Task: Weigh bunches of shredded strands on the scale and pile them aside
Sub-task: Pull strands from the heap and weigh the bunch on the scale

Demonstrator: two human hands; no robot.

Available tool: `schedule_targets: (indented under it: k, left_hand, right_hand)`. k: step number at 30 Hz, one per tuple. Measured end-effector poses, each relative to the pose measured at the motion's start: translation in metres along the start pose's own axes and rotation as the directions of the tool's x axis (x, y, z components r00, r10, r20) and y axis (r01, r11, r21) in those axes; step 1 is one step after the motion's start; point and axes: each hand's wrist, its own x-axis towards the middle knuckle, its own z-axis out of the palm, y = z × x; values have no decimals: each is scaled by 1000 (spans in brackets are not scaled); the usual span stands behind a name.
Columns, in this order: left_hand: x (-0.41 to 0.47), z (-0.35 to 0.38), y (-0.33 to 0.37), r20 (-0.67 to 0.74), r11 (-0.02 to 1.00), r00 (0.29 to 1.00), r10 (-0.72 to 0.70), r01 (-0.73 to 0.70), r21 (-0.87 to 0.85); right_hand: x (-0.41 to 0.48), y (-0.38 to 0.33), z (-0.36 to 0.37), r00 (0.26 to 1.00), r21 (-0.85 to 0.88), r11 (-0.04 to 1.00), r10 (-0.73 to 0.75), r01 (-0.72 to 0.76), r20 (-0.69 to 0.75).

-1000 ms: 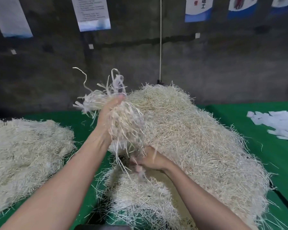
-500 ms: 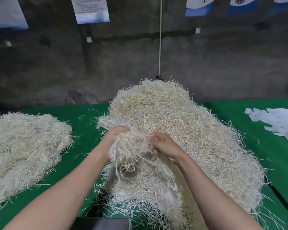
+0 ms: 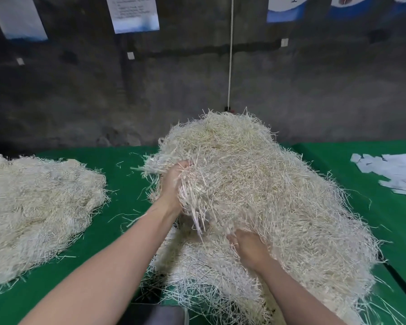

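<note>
Head view: a bunch [image 3: 193, 195] of strands is gripped by the left hand [image 3: 171, 184] at the big heap [image 3: 279, 195]; the right hand [image 3: 249, 249] is sunk in it, its grip not discernible. 1 pile [image 3: 33, 207] is already laid aside on the tabletop [image 3: 127, 165]; most strands appear unweighed.

Left grip [image 3: 174, 184] clutches a bunch of strands [image 3: 193, 198] against the big heap [image 3: 279, 179]; right grip [image 3: 250, 250], nearer the camera, has its fingers sunk in that heap; second pile [image 3: 33, 207] well left of both on the green tabletop [image 3: 127, 177]; paper slips [image 3: 396, 170] far right.
</note>
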Motion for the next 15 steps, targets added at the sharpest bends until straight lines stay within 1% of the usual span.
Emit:
schedule_targets:
  k: [2, 4, 6, 8, 10, 12, 13, 14, 15]
  left_hand:
    - [-4, -3, 0, -35, 998, 999, 10, -12, -64]
    - [-4, -10, 5, -68, 996, 997, 24, -30, -80]
    - [-7, -19, 15, -90, 992, 996, -18, 7, -127]
    - [-15, -28, 22, -95, 988, 995, -23, 8, -157]
    - [-27, -36, 31, -99, 984, 995, 6, -23, -174]
    - [-33, -51, 48, -112, 969, 993, 38, -64, -239]
    - [-37, -59, 61, -146, 961, 988, 56, -93, -261]
    - [-39, -67, 75, -186, 959, 979, 79, -125, -254]
    - [-41, -72, 86, -210, 956, 972, 102, -154, -248]
  right_hand:
    - [0, 4, 6, 999, -2, 999, 36, -36, 11]
    - [-2, 7, 8, 994, -12, 995, 97, -97, 46]
    - [-2, 4, 4, 986, 39, 988, 146, -149, 81]
    - [1, -2, 0, 988, 11, 990, 139, -140, 73]
    - [1, -3, -1, 986, 29, 989, 143, -146, 82]
    - [-2, 8, 3, 986, -103, 991, 102, -89, 130]
    - [-2, 15, 6, 982, -188, 981, 78, -45, 174]
    - [-2, 19, 8, 972, -239, 970, 97, -44, 215]
    - [-2, 17, 10, 969, -255, 965, 118, -60, 217]
